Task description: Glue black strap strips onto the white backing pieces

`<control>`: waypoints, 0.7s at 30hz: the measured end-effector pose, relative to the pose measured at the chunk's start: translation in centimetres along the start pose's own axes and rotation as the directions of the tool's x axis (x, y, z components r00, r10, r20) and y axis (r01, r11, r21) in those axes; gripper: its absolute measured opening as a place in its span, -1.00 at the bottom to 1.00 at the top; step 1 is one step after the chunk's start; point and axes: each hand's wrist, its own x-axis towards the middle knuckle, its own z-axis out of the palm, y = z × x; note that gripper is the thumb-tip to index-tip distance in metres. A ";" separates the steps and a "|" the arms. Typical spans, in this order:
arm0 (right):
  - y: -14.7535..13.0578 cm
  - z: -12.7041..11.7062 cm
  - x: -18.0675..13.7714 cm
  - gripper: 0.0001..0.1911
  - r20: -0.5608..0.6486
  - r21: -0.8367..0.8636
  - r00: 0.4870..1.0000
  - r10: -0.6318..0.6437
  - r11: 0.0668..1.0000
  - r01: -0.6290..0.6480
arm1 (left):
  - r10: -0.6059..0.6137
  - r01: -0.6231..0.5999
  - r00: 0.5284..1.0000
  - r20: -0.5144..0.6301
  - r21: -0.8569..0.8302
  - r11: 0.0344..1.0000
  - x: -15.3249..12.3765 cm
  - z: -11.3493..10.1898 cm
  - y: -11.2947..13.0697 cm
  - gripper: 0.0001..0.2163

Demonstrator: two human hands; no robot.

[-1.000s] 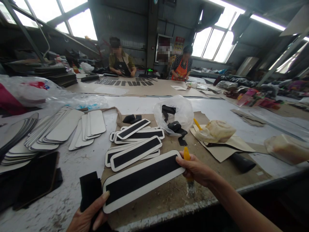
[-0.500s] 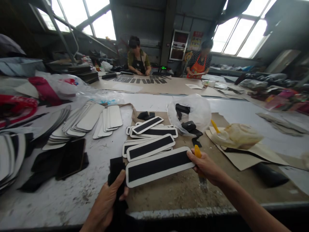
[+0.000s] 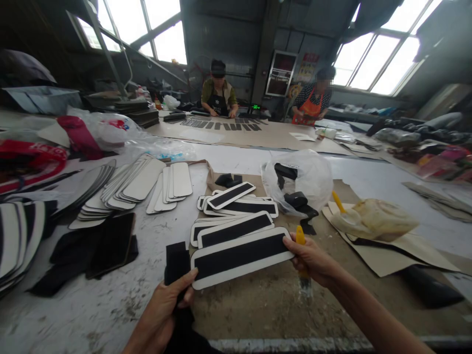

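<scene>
A long white panel with rounded corners and a black strip along its middle is held tilted between both hands. My left hand pinches its left end under the thumb, with black fabric strips also in its fingers, hanging down below. My right hand grips the right end between thumb and fingers. A brush with a yellow handle is tucked into the same hand, bristles downward. Just beyond the panel lies a pile of similar white panels with black strips.
Stacks of plain white panels and a dark phone lie left. A clear bag with black strips stands beyond the pile. Right are a glue-stained plastic container and another yellow handle. Two people work at the far table.
My left thumb has come onto the left end of the panel, which it was beside before. The right hand keeps its hold. The whole view has shifted slightly.
</scene>
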 end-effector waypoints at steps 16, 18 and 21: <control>-2.6 1.7 5.5 -0.56 -0.077 -0.091 0.994 -0.077 0.993 0.070 | 0.045 -0.049 0.997 -0.056 -0.086 0.995 3.7 0.8 5.1 -0.69; -3.1 1.2 7.1 -0.60 -0.100 -0.182 0.989 -0.109 0.979 0.090 | 0.080 -0.092 0.990 -0.118 -0.100 0.991 4.7 0.8 6.2 -0.74; -3.3 -0.4 9.1 -0.66 -0.129 -0.613 0.955 -0.267 0.779 0.135 | 0.101 -0.131 0.967 -0.234 -0.115 0.985 5.6 0.0 6.8 -0.73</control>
